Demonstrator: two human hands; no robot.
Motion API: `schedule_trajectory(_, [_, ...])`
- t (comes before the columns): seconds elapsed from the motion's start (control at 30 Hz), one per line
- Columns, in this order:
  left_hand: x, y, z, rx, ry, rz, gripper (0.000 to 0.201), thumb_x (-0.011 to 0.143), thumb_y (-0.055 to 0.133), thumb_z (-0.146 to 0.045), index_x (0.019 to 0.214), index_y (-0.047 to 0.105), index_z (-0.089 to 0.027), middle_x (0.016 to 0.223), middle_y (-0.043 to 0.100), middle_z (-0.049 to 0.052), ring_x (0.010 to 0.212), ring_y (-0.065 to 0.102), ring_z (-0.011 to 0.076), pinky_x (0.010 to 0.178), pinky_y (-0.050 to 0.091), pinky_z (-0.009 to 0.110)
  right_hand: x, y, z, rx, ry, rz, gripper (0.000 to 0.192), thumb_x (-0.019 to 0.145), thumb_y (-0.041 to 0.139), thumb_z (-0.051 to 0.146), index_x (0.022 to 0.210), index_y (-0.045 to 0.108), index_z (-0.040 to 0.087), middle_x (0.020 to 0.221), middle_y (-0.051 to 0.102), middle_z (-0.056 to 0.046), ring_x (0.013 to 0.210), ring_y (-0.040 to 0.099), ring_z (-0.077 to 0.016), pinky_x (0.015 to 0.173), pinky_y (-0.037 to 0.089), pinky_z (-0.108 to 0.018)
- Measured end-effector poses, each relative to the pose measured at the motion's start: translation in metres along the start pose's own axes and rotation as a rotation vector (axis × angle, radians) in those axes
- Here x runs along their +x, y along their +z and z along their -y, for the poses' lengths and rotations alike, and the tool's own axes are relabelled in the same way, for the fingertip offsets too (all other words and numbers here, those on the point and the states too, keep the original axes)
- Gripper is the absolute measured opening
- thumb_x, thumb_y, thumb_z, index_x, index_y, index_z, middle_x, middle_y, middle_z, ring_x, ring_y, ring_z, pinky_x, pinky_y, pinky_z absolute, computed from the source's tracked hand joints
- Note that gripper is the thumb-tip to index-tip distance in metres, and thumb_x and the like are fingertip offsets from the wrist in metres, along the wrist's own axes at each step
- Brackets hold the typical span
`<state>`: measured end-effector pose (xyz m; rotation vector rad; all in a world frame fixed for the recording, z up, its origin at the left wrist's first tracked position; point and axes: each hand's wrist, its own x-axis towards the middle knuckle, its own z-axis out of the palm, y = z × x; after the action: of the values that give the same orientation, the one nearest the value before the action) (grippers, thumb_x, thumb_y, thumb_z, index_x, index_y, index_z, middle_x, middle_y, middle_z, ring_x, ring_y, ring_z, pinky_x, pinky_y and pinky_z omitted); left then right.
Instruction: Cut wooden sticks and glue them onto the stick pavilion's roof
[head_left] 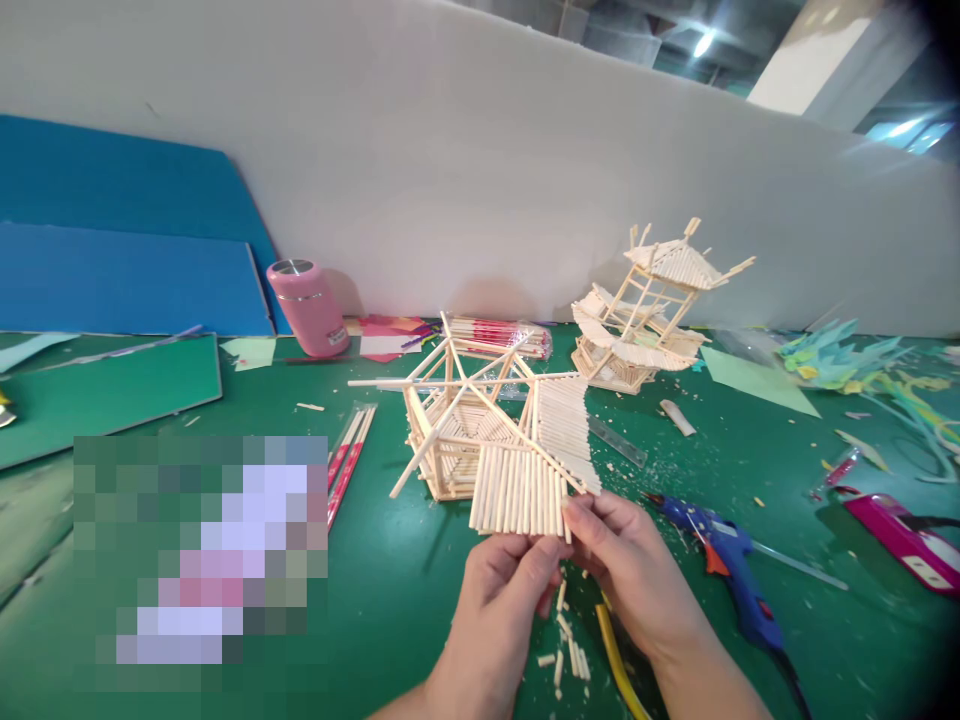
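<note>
1. Lower centre: left hand (499,595), thumb and fingers pinched at the lower edge of the front roof panel (517,490).
2. Lower centre-right: right hand (634,570), thumb and fingers clamped on the panel's right corner (undersides hidden).
3. Centre: stick model (495,408), upright, just beyond the fingertips.
4. Upper right: stick tower (649,310), well apart.

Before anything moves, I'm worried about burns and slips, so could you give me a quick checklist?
1. Left hand and right hand at the near roof panel's lower edge: ok.
2. Glue gun lying down, apart from the right hand: ok.
3. Its nozzle cool: cannot tell.
4. Tabletop below the hands free of scraps: not ok, cut stick pieces lie there.
5. Taller stick model apart from both hands: ok.
</note>
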<state>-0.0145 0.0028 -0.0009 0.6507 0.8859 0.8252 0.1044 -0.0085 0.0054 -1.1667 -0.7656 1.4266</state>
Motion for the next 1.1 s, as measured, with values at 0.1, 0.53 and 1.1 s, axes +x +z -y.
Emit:
schedule_trajectory(0.1, [0.001, 0.0, 0.0, 0.021, 0.01, 0.029, 0.024, 0.065, 0.069, -0.037, 0.061, 0.067, -0.014, 0.052, 0.05, -0.002, 0.053, 0.039, 0.0103, 0.053, 0.029, 0.023, 0.0, -0.001, 0.0, -0.014, -0.015, -0.029, 0.026, 0.075, 0.063, 0.04, 0.062, 0.057, 0.018, 0.049, 0.054, 0.004, 0.047, 0.048, -0.0102, 0.047, 0.037, -0.022])
schedule_trajectory(0.53, [0.003, 0.001, 0.0, 0.019, 0.023, 0.078, 0.022, 0.067, 0.068, -0.033, 0.059, 0.064, -0.013, 0.053, 0.051, -0.002, 0.051, 0.037, 0.009, 0.05, 0.027, 0.022, -0.001, -0.002, -0.001, -0.074, -0.05, -0.048, 0.026, 0.076, 0.064, 0.037, 0.06, 0.056, 0.017, 0.052, 0.048, 0.007, 0.048, 0.039, -0.0072, 0.048, 0.031, -0.02])
schedule_trajectory(1.1, [-0.01, 0.006, 0.005, -0.002, -0.125, 0.205, 0.016, 0.07, 0.068, -0.031, 0.067, 0.07, -0.016, 0.061, 0.052, -0.001, 0.06, 0.04, 0.011, 0.059, 0.032, 0.024, -0.045, -0.023, -0.019, -0.388, -0.03, -0.042, 0.03, 0.08, 0.055, 0.043, 0.064, 0.054, 0.018, 0.057, 0.041, 0.005, 0.054, 0.038, -0.0095, 0.05, 0.032, -0.022])
